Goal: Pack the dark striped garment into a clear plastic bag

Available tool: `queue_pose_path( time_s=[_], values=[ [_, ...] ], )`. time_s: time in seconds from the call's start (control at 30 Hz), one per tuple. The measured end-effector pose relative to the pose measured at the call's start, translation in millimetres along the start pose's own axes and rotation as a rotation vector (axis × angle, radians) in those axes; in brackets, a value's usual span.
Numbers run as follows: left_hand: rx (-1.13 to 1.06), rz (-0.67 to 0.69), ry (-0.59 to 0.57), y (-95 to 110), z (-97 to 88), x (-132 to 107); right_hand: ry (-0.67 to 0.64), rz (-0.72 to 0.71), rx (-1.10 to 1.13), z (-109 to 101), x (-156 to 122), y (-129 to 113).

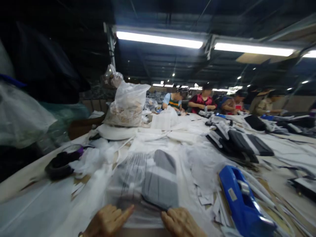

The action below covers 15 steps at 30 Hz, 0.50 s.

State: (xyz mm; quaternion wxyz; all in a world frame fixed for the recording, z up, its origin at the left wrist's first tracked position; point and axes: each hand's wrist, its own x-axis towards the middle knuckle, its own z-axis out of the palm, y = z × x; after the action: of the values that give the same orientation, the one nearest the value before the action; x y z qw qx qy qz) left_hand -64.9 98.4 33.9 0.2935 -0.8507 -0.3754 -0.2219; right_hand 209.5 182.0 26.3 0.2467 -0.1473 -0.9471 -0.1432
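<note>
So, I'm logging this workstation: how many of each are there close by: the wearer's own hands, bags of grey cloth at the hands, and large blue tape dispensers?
Left hand and right hand: 2
Clear bag of grey cloth: 1
Blue tape dispenser: 1
Total: 4
</note>
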Motion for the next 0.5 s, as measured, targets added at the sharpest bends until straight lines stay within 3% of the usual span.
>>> queue_pose_path(
  time_s=[0.07, 0.17, 0.3, 0.5],
  values=[
    [0.026, -0.039, -0.027, 15.1, 3.9, -17.3, 0.041, 0.005, 0.065, 11.3, -13.0, -12.3],
    [0.129, -0.090, -0.048, 27.7, 2.7, -21.6, 0.119, 0.012, 0.099, 14.7, -17.0, -16.7],
    [0.260, -0.180, -0.002, 47.1, 2.2, 4.5, 0.166, 0.029, 0.111, 11.8, -12.4, -15.1],
    [0.084, -0.010, 0.126, 65.3, 21.0, 42.7, 0.174, 0.068, 0.149, 13.4, -11.0, -14.7]
  ],
)
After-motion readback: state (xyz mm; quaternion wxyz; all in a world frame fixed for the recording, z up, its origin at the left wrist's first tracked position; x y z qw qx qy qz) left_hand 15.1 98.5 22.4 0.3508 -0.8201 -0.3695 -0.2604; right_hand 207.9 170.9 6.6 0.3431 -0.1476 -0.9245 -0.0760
